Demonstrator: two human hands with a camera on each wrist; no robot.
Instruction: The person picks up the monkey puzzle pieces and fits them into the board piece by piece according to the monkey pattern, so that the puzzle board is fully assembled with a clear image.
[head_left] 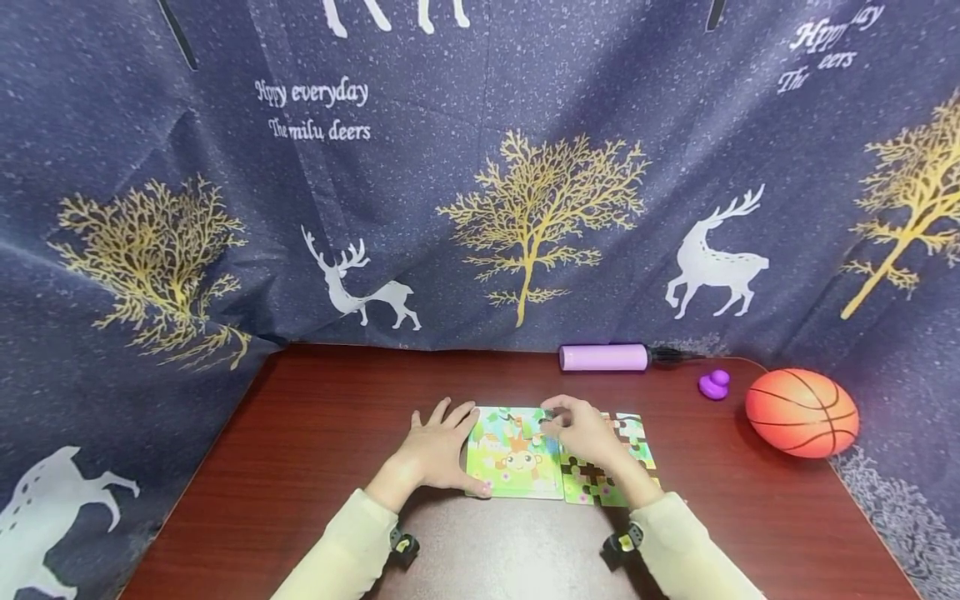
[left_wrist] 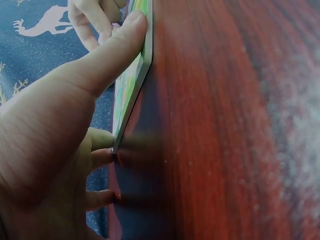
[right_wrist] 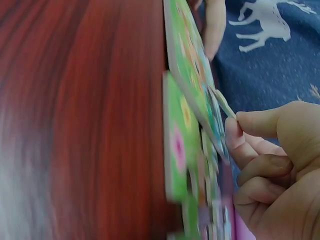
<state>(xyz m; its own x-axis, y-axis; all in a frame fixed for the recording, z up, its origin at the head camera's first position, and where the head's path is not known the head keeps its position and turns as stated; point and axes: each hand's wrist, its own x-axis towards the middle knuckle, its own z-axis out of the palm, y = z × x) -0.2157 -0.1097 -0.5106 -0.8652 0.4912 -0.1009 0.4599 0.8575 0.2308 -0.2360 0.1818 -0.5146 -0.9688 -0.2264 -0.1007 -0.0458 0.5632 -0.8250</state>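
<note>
A jigsaw puzzle with a monkey picture [head_left: 517, 479] lies flat on the dark red table. My left hand [head_left: 435, 454] is spread along its left side, fingers near the far left corner. In the left wrist view the thumb [left_wrist: 117, 47] lies over the puzzle's near edge. Over the far right corner, my right hand [head_left: 588, 429] pinches a puzzle piece [right_wrist: 226, 104] between thumb and index finger; the piece is tilted at the picture's surface. Right beside the puzzle sits a second, gappy group of puzzle pieces [head_left: 581, 492], partly hidden under my right hand and wrist.
A lilac hand pump [head_left: 603, 357] lies along the table's back edge. A small purple rubber duck [head_left: 714, 385] and an orange toy basketball [head_left: 802, 412] are at the right. Behind the table hangs a blue cloth [head_left: 450, 208] with deer and trees.
</note>
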